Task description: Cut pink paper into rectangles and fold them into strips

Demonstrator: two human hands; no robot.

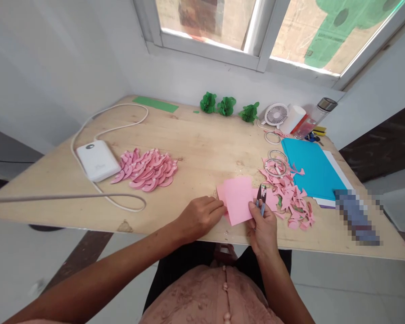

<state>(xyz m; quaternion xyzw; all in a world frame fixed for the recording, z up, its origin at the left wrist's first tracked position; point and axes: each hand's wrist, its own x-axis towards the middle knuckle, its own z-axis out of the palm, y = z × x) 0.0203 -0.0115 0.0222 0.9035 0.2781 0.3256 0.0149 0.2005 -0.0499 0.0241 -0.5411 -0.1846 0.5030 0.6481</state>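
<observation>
A pink paper rectangle point(239, 200) is pinched in my right hand point(263, 227), near the table's front edge. The same hand also holds small thread snips point(261, 198), with dark blades pointing away from me and bluish handles partly hidden by the fingers. My left hand point(202, 217) is closed, its fingertips at the left edge of another pink sheet point(220, 192) behind the rectangle. More pink paper point(270, 199) lies to the right of the snips. Left of centre rests a heap of curved pink paper cutouts point(150, 170).
Pink scraps point(293, 200) and bangle-like rings point(276, 166) lie right, beside blue sheets point(310, 166). Green paper shapes point(227, 106), a small fan point(276, 114) and a bottle point(319, 114) stand along the back. A white power device point(97, 162) with a looping cable point(121, 196) occupies the left.
</observation>
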